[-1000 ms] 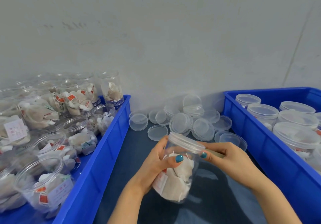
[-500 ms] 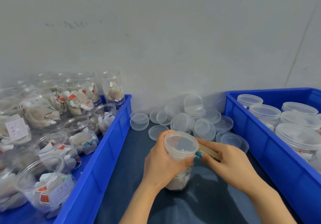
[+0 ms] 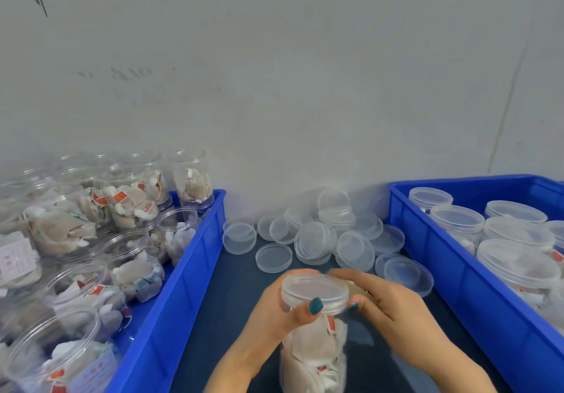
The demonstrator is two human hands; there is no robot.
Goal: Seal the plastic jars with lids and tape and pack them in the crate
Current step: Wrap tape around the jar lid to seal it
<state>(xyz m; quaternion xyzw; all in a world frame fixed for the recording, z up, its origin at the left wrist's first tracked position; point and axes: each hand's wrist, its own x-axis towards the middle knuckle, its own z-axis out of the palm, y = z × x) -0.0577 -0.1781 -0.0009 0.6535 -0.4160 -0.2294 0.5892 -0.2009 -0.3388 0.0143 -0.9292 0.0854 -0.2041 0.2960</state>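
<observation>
Over on the left, the blue crate (image 3: 195, 264) is crammed with open jars (image 3: 128, 258) of tea-bag-looking sachets. None of them have lids, so I'd guess that's the to-do pile, parked within easy reach. Moving along, a heap of loose clear lids (image 3: 314, 240) sits against the wall on the dark table (image 3: 232, 307), between the two crates. Makes sense, you can grab one without leaning.

Front and centre is the jar (image 3: 311, 353) being worked on, upright, with its lid (image 3: 314, 290) already on top. The bottom is cut off, so I can't tell if it's resting on the table. The left hand (image 3: 274, 313) is wrapped round the neck with the thumb curled over the lid's rim, probably to stop the jar spinning and keep the lid seated. The right hand (image 3: 396, 313) is curled in at the lid's right side, thumb tip on the rim. Its fingers are pinching a tan strip (image 3: 359, 290) that I reckon is tape, though it's mostly hidden. My read is that this is the taping step.

Far right, the other blue crate (image 3: 442, 264) holds lidded jars (image 3: 457, 220) standing upright, so that's likely where this one goes once it's sealed.
</observation>
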